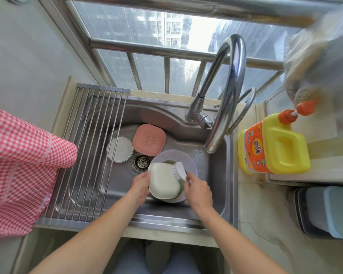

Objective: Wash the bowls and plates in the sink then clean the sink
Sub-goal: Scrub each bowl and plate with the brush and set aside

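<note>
Steel sink (216, 186): left hand (140, 186) gripping white bowl (162, 182) (square, upturned), right hand (198, 191) gripping brush (179, 170).

Both bare arms reach forward and down, close together. The left hand (140, 186) curls its fingers round the edge of a white bowl (162, 181) and holds it tipped. The right hand (198, 191) is turned knuckles up and pinches the handle of a white brush (179, 171) against the bowl.

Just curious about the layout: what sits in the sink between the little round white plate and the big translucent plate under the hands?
The drain strainer lies between the round white plate and the translucent plate, seen in the head view.
</note>
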`<action>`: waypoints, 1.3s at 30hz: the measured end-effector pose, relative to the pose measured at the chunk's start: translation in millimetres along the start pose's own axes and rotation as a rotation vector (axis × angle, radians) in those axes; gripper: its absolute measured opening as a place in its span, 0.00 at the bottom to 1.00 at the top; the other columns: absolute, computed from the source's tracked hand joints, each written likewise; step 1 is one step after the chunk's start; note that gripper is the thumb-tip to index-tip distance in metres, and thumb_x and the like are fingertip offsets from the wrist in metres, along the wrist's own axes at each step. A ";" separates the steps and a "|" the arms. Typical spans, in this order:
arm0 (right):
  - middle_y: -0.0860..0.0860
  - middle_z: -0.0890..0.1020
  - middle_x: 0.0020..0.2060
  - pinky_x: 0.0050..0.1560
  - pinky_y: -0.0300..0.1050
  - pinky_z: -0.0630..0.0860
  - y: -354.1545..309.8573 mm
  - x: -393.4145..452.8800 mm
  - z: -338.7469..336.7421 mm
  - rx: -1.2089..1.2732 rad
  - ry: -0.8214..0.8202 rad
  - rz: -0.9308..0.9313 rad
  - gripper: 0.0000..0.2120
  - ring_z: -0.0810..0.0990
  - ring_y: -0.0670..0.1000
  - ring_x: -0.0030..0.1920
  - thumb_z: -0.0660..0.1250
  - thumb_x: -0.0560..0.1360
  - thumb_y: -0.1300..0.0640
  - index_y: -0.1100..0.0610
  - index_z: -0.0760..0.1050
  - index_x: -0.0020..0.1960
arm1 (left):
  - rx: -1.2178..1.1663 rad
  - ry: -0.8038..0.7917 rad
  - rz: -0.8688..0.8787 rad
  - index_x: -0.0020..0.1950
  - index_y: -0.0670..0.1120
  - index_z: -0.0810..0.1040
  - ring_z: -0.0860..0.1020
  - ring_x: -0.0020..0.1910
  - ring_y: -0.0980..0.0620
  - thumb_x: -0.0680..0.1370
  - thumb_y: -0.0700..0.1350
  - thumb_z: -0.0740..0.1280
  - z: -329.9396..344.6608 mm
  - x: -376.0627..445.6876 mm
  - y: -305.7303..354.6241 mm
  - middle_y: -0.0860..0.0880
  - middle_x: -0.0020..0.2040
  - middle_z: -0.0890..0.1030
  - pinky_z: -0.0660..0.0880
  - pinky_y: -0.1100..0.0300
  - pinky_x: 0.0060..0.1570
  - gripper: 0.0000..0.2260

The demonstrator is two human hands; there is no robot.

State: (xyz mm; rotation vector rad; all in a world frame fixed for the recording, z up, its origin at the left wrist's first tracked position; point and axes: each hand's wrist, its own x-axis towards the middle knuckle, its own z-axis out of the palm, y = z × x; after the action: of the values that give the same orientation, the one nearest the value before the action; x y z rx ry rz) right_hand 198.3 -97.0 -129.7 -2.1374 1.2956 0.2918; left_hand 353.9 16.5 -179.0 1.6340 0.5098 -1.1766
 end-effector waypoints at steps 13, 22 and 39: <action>0.56 0.79 0.36 0.38 0.54 0.75 4.5 -6.3 13.6 0.132 -0.029 0.011 0.02 0.77 0.63 0.39 0.60 0.80 0.54 0.51 0.71 0.51 | 0.059 0.019 0.032 0.48 0.45 0.77 0.78 0.41 0.47 0.85 0.43 0.60 1.1 9.3 2.0 0.43 0.47 0.81 0.76 0.54 0.41 0.09; 0.57 0.82 0.41 0.40 0.53 0.77 -11.2 -1.2 16.5 0.107 0.045 0.032 0.04 0.79 0.64 0.43 0.57 0.81 0.53 0.50 0.70 0.52 | 0.039 -0.020 0.005 0.50 0.45 0.74 0.78 0.41 0.48 0.86 0.43 0.57 1.8 5.8 -3.5 0.44 0.47 0.80 0.78 0.53 0.40 0.08; 0.55 0.83 0.44 0.42 0.51 0.74 -25.0 12.4 -2.1 0.096 -0.076 -0.086 0.06 0.80 0.63 0.49 0.62 0.78 0.51 0.48 0.75 0.53 | 0.092 -0.026 0.075 0.47 0.46 0.74 0.75 0.39 0.50 0.86 0.44 0.58 -4.8 5.8 -1.7 0.47 0.41 0.79 0.73 0.56 0.39 0.10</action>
State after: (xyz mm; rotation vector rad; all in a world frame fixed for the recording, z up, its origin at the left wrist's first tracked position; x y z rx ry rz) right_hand 225.7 -99.0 -124.2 -2.0740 1.1489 0.2676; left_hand 357.3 20.2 -184.9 1.6992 0.3788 -1.1788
